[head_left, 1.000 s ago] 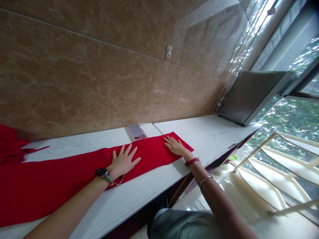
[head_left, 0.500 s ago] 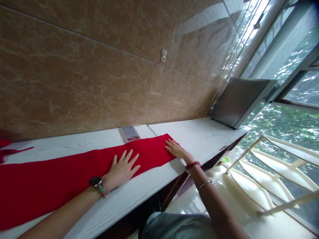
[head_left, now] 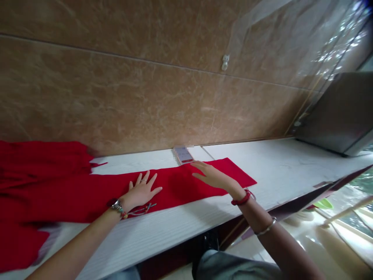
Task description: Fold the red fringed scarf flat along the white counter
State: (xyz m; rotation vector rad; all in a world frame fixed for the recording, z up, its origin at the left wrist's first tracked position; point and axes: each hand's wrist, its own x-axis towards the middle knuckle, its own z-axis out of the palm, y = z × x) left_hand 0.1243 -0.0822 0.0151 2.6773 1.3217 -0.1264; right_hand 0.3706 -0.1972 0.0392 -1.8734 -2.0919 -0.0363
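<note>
A long strip of red cloth [head_left: 177, 188] lies flat along a white countertop. My left hand [head_left: 141, 194] rests on it with fingers spread, a ring on one finger and a watch at the wrist. Farther right, my right hand [head_left: 214, 177] hovers just over the strip with its fingers stretched out, holding nothing. A shadow falls on the cloth below it. At the far left the strip runs into a bunched heap of red fabric [head_left: 43, 157], part of which is cut off by the frame.
A phone [head_left: 184, 155], partly blurred out, lies against the wall behind the cloth. The white countertop [head_left: 268, 163] continues right to a grey box-like appliance [head_left: 335, 112]. Brown marbled tiles [head_left: 131, 105] line the back. My legs are below the front edge.
The view has swung left, bringing the heap of red fabric into sight. My right hand has lifted off the cloth's right end and moved left along it. My left hand stays spread on the cloth.
</note>
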